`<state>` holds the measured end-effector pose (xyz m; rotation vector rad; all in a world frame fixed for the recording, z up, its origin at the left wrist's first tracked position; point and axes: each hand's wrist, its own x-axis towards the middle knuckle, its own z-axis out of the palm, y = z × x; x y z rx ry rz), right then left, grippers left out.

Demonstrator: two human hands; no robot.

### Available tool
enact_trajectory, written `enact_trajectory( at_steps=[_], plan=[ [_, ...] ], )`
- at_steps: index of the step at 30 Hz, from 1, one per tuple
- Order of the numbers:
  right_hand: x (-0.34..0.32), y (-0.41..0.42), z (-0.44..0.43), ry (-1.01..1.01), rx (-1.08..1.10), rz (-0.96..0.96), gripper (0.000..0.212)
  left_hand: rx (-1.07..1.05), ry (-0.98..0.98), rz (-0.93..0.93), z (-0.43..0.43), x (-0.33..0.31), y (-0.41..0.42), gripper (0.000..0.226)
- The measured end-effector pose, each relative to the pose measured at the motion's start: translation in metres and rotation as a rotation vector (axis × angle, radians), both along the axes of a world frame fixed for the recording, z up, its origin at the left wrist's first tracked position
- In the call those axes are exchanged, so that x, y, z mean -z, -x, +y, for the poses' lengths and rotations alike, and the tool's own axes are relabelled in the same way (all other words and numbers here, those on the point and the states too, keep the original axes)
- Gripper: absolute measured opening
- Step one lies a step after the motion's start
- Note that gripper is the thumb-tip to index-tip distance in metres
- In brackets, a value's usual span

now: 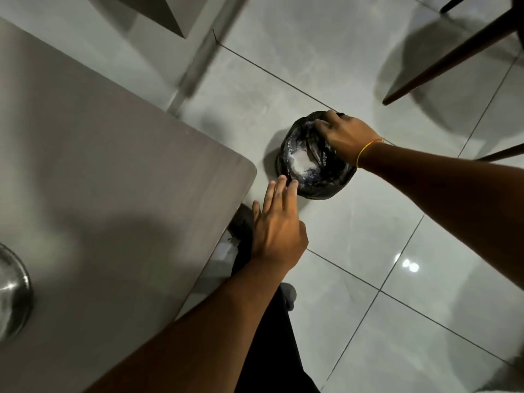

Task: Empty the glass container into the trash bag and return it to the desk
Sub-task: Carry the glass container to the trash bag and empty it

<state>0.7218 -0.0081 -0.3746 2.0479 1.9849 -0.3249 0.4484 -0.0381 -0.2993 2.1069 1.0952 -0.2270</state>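
A black trash bag [306,163] stands open on the tiled floor beside the desk corner, with something pale inside it. My right hand [346,136] grips the bag's far rim, fingers curled over the plastic. My left hand [279,222] reaches toward the near rim with fingers spread, its fingertips just at the bag's edge, holding nothing. On the desk [99,165], at the lower left edge of the view, a clear glass container [12,293] is partly cut off by the frame.
The desk's rounded corner [249,165] sits close to the bag. Dark chair legs [442,61] cross the upper right. A metal desk leg [195,66] runs down at the top middle. My dark-clothed legs [269,350] are at the bottom.
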Motion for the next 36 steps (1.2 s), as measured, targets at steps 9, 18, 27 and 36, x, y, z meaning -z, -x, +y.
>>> enact_trajectory(
  at_steps=[9,18,27,36],
  plan=[
    [0.015,0.003,0.007,0.056,0.0,-0.01,0.068,-0.001,0.009,0.016,-0.007,0.003,0.003,0.085],
    [0.021,0.008,0.002,0.122,0.045,-0.046,0.059,-0.011,-0.01,0.042,-0.005,0.004,0.01,0.086],
    [0.025,0.005,0.003,0.169,0.105,-0.054,0.055,-0.005,-0.05,0.046,-0.003,0.004,0.008,0.092],
    [0.03,0.01,0.004,0.145,0.085,-0.056,0.066,-0.006,-0.046,0.012,0.004,-0.008,-0.002,0.092]
  ],
)
